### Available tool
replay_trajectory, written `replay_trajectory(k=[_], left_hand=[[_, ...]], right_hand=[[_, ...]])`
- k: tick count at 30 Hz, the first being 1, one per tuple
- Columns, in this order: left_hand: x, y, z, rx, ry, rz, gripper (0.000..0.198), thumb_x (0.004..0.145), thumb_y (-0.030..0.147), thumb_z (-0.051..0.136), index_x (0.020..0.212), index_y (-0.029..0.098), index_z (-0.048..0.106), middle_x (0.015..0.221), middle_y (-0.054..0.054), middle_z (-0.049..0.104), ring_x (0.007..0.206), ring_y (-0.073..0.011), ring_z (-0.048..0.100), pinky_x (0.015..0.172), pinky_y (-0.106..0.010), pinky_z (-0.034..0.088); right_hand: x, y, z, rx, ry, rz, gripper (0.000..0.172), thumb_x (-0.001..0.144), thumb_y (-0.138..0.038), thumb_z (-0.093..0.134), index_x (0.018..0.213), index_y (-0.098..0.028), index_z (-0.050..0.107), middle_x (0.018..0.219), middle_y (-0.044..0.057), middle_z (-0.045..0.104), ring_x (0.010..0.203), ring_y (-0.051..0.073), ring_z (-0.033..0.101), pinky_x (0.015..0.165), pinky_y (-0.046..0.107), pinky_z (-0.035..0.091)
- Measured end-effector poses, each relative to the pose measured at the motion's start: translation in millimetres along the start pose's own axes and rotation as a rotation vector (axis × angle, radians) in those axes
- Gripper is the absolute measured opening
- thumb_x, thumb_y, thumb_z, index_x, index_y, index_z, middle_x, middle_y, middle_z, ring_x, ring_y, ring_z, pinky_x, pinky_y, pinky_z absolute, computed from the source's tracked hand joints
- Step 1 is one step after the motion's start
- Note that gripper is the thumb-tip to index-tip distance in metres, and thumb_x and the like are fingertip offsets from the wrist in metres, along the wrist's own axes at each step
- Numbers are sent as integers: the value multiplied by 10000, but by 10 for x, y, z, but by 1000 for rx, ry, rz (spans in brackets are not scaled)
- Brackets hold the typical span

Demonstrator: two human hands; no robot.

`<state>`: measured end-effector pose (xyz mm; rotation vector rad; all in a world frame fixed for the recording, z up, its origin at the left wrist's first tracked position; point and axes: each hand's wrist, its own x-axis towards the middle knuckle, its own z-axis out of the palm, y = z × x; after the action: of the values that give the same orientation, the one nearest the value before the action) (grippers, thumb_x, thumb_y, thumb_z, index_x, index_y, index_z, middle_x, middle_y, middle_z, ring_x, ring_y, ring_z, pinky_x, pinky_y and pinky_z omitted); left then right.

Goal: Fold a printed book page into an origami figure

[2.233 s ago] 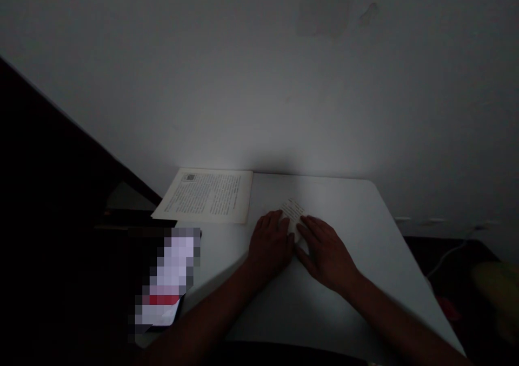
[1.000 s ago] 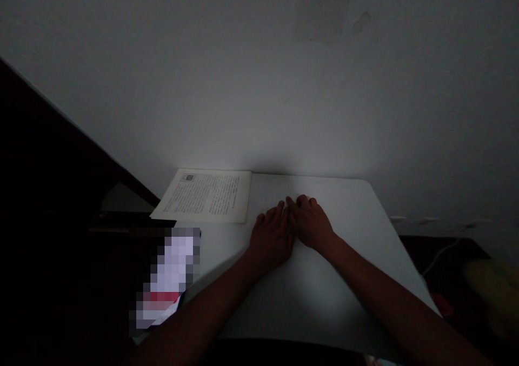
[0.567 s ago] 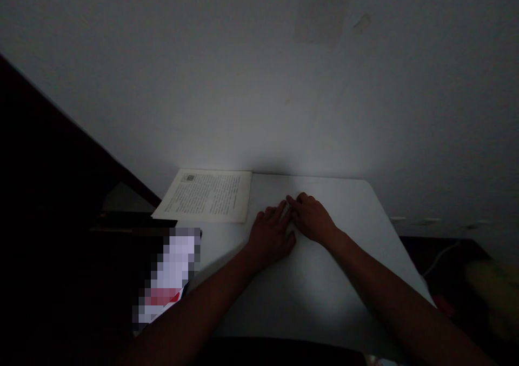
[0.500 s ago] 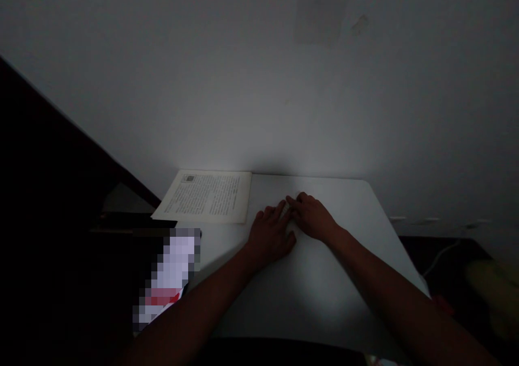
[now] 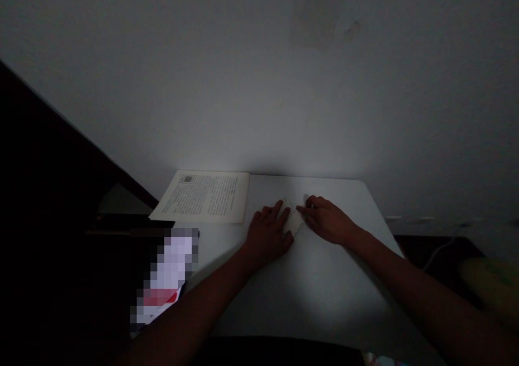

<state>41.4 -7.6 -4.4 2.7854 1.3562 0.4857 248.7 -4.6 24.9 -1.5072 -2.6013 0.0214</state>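
Paper [image 5: 292,224], small, folded and printed, on the far half of the worktop [image 5: 312,295], under spread, ungrasping fingers of the left hand [image 5: 265,237] and at the index tip of the right hand [image 5: 330,220], other fingers curled, hard to tell whether pinching. Toward the far left corner, a larger printed sheet [image 5: 203,198], jutting past the left edge; nearer along that edge, a glowing phone-like device [image 5: 174,268], lower end partly blocked by the left forearm [image 5: 205,307]. Beyond the right edge, a pale cable [image 5: 440,251] and a blurred yellowish thing [image 5: 490,285].
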Motion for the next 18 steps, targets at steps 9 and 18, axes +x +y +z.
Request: replay_trajectory(k=[9,18], left_hand=[[-11,-9,19,2,12,-10,575,793,416,525,1330,235,426,1446,-99,363,1136,-319,445,890,-486,398],[-9,2,15,-4,5,-28,593,775,401,548,1331,238,423,1451,-97,355,1132,-323,446,882,-484,401]], right_hand=[[-265,-14,77,44,93,-18,374,872,-209,423,1203,-147,588,1199,149,522,1090,259,477,926,433,427],[-303,-61,175,-30,107,31,375,870,-224,450,1206,-116,576,1275,168,500,1190,276,429,1000,435,384]])
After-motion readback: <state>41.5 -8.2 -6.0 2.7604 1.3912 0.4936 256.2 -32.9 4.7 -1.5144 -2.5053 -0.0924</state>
